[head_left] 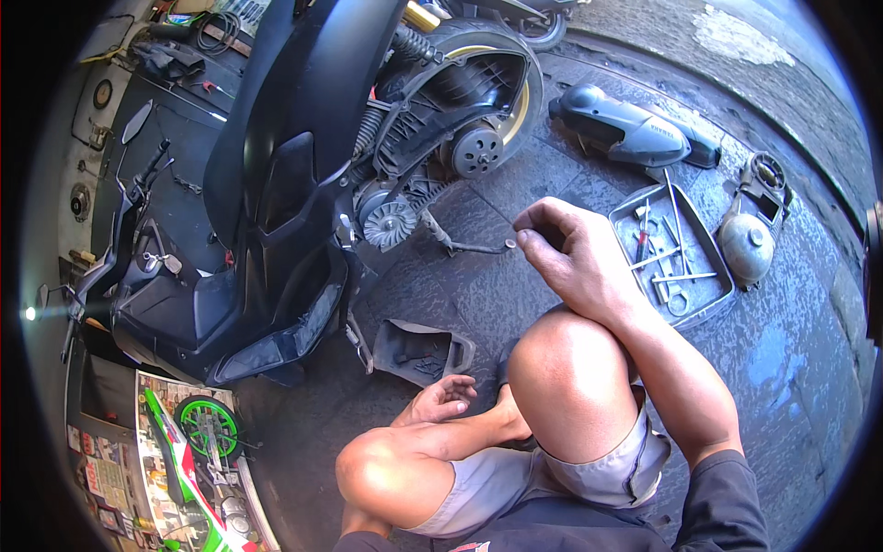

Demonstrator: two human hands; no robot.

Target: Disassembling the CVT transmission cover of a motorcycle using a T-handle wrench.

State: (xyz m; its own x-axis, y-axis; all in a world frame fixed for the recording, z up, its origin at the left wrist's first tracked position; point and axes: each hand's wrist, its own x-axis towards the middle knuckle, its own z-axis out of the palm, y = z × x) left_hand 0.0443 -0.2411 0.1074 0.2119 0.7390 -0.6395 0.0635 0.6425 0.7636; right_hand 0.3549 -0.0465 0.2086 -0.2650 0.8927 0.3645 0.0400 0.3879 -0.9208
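Observation:
My right hand hangs in front of my raised right knee, thumb and forefinger brought close together. Whether something small sits between those fingertips cannot be made out. Just left of them is the rounded end of a dark metal lever that reaches out from the scooter. My left hand rests past my left knee, its fingers loosely bent and apart with nothing in them. Beside it stands a grey plastic bin with small dark screws inside. The scooter's drive side is uncovered, showing a finned pulley and a round clutch drum.
To the right lies a grey tray of wrenches and long tools. Behind it are a dark engine cover and a metal casing. A green-wheeled motorbike picture is at lower left, another scooter's wheel at the back.

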